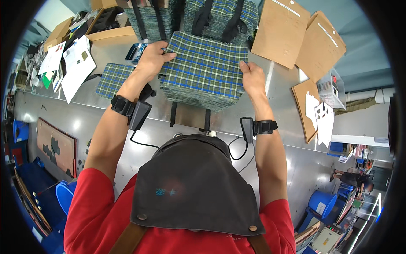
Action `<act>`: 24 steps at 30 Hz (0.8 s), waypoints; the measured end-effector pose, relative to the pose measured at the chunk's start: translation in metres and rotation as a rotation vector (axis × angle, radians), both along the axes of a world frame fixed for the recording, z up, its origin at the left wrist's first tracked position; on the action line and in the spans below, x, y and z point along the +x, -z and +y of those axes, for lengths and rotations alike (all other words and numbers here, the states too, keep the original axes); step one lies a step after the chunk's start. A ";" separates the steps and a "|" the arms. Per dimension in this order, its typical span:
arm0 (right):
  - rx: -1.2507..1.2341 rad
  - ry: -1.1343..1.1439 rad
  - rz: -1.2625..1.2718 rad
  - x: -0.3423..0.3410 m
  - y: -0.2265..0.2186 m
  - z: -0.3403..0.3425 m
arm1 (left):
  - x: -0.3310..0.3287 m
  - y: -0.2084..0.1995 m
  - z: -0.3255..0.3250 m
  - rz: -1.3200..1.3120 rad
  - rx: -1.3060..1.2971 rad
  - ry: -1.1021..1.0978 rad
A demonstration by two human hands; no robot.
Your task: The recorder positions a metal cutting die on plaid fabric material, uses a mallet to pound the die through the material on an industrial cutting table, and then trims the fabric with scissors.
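A thick stack of green, blue and white plaid fabric pieces [205, 63] sits in front of me on the metal table. At its left edge is my left hand [151, 59], closed against the side with thumb and fingers by the upper left corner. My right hand [253, 78] grips the right edge, its thumb up at the side and the other fingers partly hidden. Two dark straps [173, 114] hang out from beneath the stack at the table's near edge, next to a brownish board [190, 117]. A smaller plaid piece [113, 79] lies left of my left forearm.
More plaid stacks [220, 17] with black straps stand behind. Brown paper envelopes [281, 31] lie at the far right, near a clear plastic bin [332, 89] and a brown clipboard-like board [302, 110]. Papers [78, 67], a small tray [136, 51] and cardboard boxes [112, 34] are left.
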State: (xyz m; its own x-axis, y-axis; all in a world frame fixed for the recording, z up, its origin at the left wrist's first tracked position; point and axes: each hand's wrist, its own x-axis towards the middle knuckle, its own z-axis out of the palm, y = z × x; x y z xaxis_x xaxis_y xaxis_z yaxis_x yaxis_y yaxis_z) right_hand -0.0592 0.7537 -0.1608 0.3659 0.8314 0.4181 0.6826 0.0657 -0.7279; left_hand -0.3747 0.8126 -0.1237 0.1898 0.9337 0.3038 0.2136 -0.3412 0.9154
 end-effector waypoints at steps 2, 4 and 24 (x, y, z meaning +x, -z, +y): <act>-0.040 0.001 -0.024 -0.002 0.002 0.000 | 0.001 -0.001 -0.003 0.008 -0.027 0.031; -0.044 0.009 -0.017 -0.005 0.000 -0.001 | -0.003 0.006 0.005 0.002 -0.037 0.003; -0.024 -0.009 0.011 -0.004 0.002 0.000 | -0.008 0.011 0.012 -0.018 0.000 0.039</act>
State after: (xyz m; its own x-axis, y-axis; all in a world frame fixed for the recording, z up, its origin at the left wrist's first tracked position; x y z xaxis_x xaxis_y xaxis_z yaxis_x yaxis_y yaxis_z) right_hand -0.0632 0.7538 -0.1630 0.3625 0.8445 0.3942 0.6740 0.0545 -0.7367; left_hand -0.3831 0.8244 -0.1349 0.2203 0.9257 0.3076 0.1835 -0.3490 0.9190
